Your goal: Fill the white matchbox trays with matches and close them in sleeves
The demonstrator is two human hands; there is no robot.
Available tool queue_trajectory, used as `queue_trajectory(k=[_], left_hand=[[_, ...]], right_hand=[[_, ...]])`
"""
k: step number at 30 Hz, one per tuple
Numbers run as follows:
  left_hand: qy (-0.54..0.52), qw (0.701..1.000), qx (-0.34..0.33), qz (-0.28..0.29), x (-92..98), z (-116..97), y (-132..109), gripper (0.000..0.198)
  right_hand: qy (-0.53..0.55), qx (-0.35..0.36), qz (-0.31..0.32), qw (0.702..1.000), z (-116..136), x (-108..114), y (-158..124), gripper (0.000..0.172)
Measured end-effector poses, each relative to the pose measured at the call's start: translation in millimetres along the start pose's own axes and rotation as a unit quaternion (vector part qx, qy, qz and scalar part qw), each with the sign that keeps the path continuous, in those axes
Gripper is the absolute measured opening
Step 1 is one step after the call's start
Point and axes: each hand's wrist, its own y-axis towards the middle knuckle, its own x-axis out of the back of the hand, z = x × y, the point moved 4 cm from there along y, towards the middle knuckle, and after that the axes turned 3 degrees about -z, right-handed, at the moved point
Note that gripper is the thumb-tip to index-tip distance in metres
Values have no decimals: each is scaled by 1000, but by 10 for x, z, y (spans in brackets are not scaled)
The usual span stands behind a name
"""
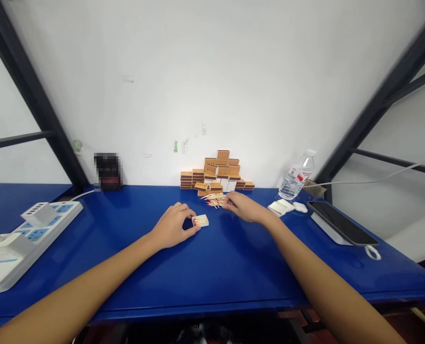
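Note:
A small white matchbox tray [205,223] lies on the blue table with several red-tipped matches [200,221] inside. My left hand [174,224] grips the tray from its left side, thumb in front and fingers behind. Farther back, a loose heap of matches [215,199] is spread on the table. At the heap's right edge, my right hand [239,205] has its fingertips pinched together on matches; how many they hold is hidden. Just behind the heap, orange-brown matchboxes [222,170] are stacked in a stepped pile against the wall, with white trays showing among them.
On the left are a white power strip [67,209] with plugs and a pixelated dark object [108,172]. To the right stand a water bottle [296,177], a white earphone case [281,207] and a phone [341,222] on a white block. A cable crosses behind them.

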Motion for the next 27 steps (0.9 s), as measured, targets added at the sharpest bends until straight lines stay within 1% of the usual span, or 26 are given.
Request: queue_trajectory(k=[2, 4, 6, 8, 11, 15, 18, 20, 23, 25, 27], left_hand=[[-2, 1000, -6, -1, -5, 1, -1, 28], [-3, 1000, -13, -3, -5, -1, 0, 26], [-4, 1000, -16, -5, 1, -4, 3, 25], [-10, 1000, -15, -5, 8, -9, 6, 25], [-31, 999, -20, -4, 22, -31, 8, 25], [-57, 998, -26, 3, 38, -73, 4, 25], [-62, 997, -29, 19, 40, -99, 1, 27], [-57, 998, -24, 30, 38, -103, -1, 29], [-48, 998, -18, 38, 37, -101, -3, 31], [-46, 998, -19, 35, 39, -98, -6, 30], [-49, 998, -23, 31, 37, -93, -9, 30]], right_hand=[[39, 63, -49, 996, 273, -79, -20, 14], [46, 103, -42, 993, 501, -205, -50, 9], [40, 115, -23, 992, 629, -298, -72, 6], [40, 114, -24, 992, 648, -304, -74, 7], [24, 89, -62, 994, 498, -165, -36, 10], [-80, -12, -109, 991, 90, 88, 18, 11], [-145, -79, -107, 981, -218, 179, 19, 9], [-150, -92, -90, 980, -357, 162, 20, 15], [-121, -62, -63, 989, -427, 54, 46, 21], [-102, -41, -52, 993, -416, -27, 72, 18], [-94, -37, -43, 994, -399, -88, 95, 14]])
